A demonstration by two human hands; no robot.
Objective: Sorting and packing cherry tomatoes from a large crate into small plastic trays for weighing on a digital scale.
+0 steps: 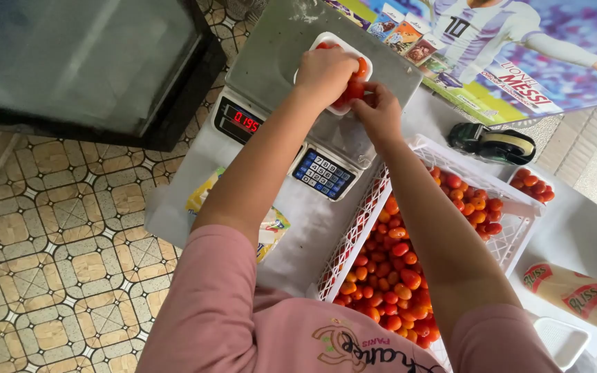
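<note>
A white crate of cherry tomatoes lies below the right hand. The digital scale bears a white tray; the left hand cups tomatoes in it, the right hand's fingers pinch one tomato just beside

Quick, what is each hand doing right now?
Left hand: curled over small red cherry tomatoes in the white foam tray; grip cannot be told.
Right hand: pinching one tomato at the tray's edge.
</note>
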